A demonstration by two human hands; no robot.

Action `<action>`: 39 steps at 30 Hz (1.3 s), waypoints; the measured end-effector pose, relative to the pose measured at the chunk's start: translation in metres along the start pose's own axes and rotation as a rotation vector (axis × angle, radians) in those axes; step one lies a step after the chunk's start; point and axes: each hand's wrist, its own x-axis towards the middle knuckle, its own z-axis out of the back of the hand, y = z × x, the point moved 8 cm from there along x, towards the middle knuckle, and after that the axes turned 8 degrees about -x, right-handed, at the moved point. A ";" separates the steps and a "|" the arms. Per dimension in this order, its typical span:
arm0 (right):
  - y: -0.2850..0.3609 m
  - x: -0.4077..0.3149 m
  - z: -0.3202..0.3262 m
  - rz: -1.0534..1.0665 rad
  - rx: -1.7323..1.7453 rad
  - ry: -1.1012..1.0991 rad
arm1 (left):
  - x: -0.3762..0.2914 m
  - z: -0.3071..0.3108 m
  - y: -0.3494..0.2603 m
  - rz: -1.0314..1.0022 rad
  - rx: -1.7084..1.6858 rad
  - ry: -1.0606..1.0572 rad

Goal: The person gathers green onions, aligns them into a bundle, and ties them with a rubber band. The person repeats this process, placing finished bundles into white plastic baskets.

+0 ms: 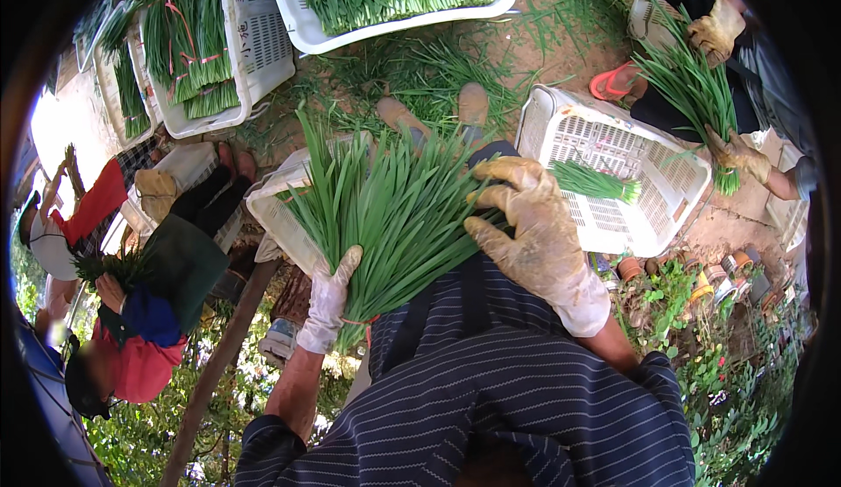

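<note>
A large bunch of green garlic chives (394,217) lies across my lap, its leaves fanned out away from me. Around its lower end runs a red tie (363,321). My left hand (332,296), in a whitish glove, grips the bunch just above that tie, thumb over the leaves. At the right edge of the leaves is my right hand (532,231), in a stained yellowish glove; its fingers are spread and curved, with the fingertips near or touching the leaf tips. Whether it holds any leaf is hard to tell.
A white plastic crate (631,231) with one small chive bundle (594,181) stands at right. Fuller crates (401,34) stand ahead and at upper left (236,109). Loose leaves (433,70) litter the ground. A gloved co-worker (716,34) holds chives at right; other people (141,355) sit at left.
</note>
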 end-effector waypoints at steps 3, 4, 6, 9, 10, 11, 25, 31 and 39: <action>0.001 0.000 -0.017 0.011 0.000 0.046 | -0.002 -0.006 -0.008 -0.027 -0.002 0.010; 0.001 0.000 -0.019 0.016 0.004 0.023 | -0.003 -0.008 -0.009 -0.021 -0.010 0.018; 0.003 0.000 -0.022 0.056 0.039 0.028 | -0.003 -0.011 -0.011 -0.007 -0.028 0.035; 0.004 0.004 -0.022 0.081 0.077 0.000 | -0.001 -0.007 -0.007 -0.046 -0.005 0.008; 0.004 0.005 -0.021 0.083 0.087 -0.016 | -0.001 -0.007 -0.008 -0.045 -0.011 0.012; 0.003 0.004 -0.022 0.069 0.086 -0.014 | -0.002 -0.009 -0.009 -0.044 -0.017 0.017; 0.002 0.007 -0.017 0.073 0.066 -0.068 | 0.001 -0.012 -0.009 -0.014 -0.002 0.032; -0.001 0.013 -0.007 0.016 0.119 -0.232 | 0.002 -0.010 -0.009 -0.004 0.005 0.006; 0.065 0.020 0.079 0.164 0.016 -0.125 | 0.010 -0.003 -0.008 0.060 -0.022 -0.086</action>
